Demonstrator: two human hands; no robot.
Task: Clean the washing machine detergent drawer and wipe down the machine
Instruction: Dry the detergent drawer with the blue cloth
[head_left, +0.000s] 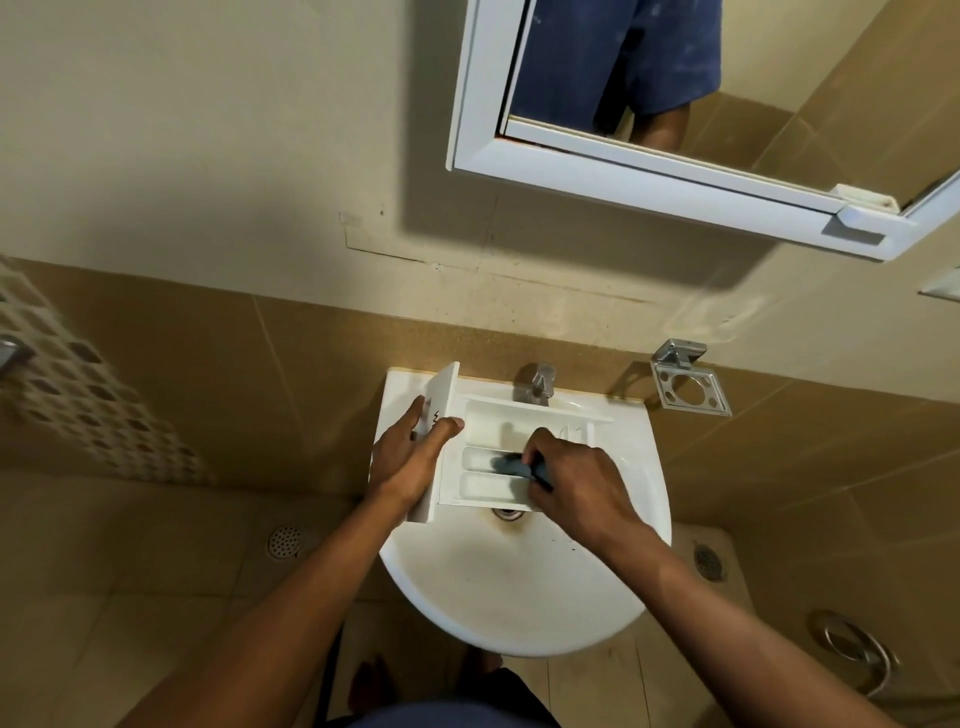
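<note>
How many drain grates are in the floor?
2: the left floor drain lies left of the sink, the right floor drain right of it. The sink may hide others.

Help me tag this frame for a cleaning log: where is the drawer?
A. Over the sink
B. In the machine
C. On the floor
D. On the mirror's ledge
A: the left hand grips the drawer by its front panel over the sink, while the right hand holds a dark cloth in one compartment.

Drawer (535, 408) fills far half of sink (519, 623), tap (540, 384) close behind; near half open; mirror frame (649, 171) overhead.
</note>
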